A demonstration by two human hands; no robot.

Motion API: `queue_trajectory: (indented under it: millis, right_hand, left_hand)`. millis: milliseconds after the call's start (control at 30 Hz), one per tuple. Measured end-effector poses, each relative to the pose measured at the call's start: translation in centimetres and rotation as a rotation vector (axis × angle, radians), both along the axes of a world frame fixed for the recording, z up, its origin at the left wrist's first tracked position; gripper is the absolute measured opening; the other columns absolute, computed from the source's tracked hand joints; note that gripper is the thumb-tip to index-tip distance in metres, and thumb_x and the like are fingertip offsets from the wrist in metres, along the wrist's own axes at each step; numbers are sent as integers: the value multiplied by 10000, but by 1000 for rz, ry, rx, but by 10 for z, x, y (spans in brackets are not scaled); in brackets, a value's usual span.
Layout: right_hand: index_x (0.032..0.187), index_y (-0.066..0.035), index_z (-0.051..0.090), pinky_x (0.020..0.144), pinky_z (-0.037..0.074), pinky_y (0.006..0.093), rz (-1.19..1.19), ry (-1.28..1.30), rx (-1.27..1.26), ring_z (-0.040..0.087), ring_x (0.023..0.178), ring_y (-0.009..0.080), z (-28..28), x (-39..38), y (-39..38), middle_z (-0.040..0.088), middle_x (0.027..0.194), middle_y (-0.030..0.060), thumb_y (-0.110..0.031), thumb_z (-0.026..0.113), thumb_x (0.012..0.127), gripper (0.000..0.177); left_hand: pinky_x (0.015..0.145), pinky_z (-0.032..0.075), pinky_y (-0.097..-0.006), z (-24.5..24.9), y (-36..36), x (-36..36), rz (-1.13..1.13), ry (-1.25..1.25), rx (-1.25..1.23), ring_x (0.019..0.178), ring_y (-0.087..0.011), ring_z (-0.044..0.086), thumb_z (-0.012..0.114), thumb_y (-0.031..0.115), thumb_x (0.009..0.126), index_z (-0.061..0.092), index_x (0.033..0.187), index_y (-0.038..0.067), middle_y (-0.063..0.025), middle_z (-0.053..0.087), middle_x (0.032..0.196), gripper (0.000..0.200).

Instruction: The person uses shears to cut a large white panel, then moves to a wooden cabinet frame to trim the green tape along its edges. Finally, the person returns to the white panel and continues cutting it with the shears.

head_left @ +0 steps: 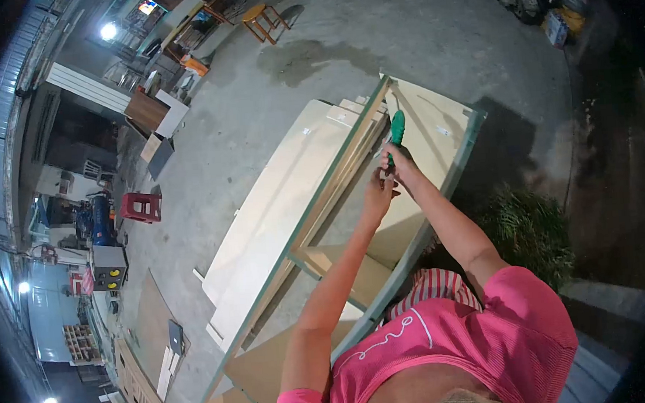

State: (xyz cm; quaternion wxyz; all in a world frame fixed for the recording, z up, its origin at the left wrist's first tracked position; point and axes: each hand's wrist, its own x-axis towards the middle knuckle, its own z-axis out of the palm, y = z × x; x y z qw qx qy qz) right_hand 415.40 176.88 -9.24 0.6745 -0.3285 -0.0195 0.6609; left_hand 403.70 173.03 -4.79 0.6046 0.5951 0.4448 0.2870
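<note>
Green tool (397, 125): rising out of the right hand (403, 160), over the far end of the green-edged frame (339, 167), its exact kind unclear from here.
Long axis: roughly in line with the person's reach, pointing away from the body, the far tip leaning slightly to the person's right.
Right fingers: closed around the tool's near part, with most of the green length showing beyond the grip.
Left fingers: partly bent, on the left hand (379, 192), just beside the right wrist and nearer the body than the tool — whether they pinch a small part or touch the tool's near end, I cannot tell.
Nearer hand: the right, since it has the tool in its grip; the left lies close to the near end, on the person's left side.
Pale panel (442, 107): inside the frame's far corner, to the right of the tool and apparently beneath it; any contact between tip and panel is unclear.
Pale boards (278, 197): lying along the frame's left side, low over the concrete floor (209, 164).
Arms: both stretched forward over the frame — the left one crossing its open middle, the right one along its right side.
</note>
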Motion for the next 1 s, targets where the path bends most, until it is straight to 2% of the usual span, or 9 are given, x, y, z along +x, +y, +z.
queue_trajectory:
  millis: [200,267,400,467,533,600,667,800,1000]
  right_hand:
    - [816,-125,445,437,353,229,9,-14,-13,403,491,80,-42,42,72,409,605,-29,-235,603,830,193]
    - [756,-133,433,440,358,229,73,23,23,404,495,78,-54,46,82,406,602,-31,-236,593,836,206]
    - [788,-131,433,436,355,234,56,23,-44,400,495,79,-55,48,82,399,600,-33,-211,561,846,161]
    - [911,-118,410,442,375,246,83,75,7,407,496,86,-80,52,82,404,619,-33,-150,531,841,143]
    - [844,-117,405,439,374,237,-95,-84,35,410,493,88,-59,45,66,406,612,-32,-160,532,847,134]
    - [789,-112,401,439,375,234,-232,-99,-27,410,483,89,-44,46,40,406,597,-30,-177,540,851,165]
    - [814,-98,403,416,384,290,-262,-209,-206,444,496,115,-71,49,20,437,628,4,-256,549,854,219]
    - [1008,-70,371,404,377,287,-452,-513,-306,454,506,131,-56,51,-32,456,663,31,-295,531,880,305]
    - [1222,-48,319,540,450,333,-367,-433,-423,519,703,154,-41,64,-53,511,811,90,-268,537,878,463]
  left_hand:
    - [554,480,-281,-28,50,45,1,52,75,623,-149,580,504,94,893,407,1218,-35,-103,609,778,363]
    - [547,466,-286,-41,56,53,10,-112,125,626,-136,565,500,85,896,417,1209,-34,-103,602,773,345]
    - [551,465,-274,-53,64,57,-11,-35,10,661,-124,562,495,73,896,412,1212,-33,-107,593,773,343]
    - [589,466,-301,-78,61,60,31,-129,58,681,-168,565,499,79,892,434,1182,-43,-133,580,768,322]
    - [657,464,-349,-74,61,61,-110,-23,122,742,-238,569,510,113,885,479,1149,-34,-167,575,825,303]
    - [726,478,-267,-73,52,57,-196,217,163,881,-164,576,475,190,917,392,1262,-44,-127,540,1085,425]
    - [758,475,-281,-46,32,58,-217,245,53,938,-188,572,468,195,915,406,1263,-46,-153,517,1170,429]
    - [724,456,-288,-37,-1,58,-363,264,20,854,-158,553,494,228,904,455,1218,-23,-111,554,1030,404]
    - [704,436,-294,-25,-20,73,-427,126,8,798,-150,521,485,304,906,502,1135,-8,-83,561,875,387]
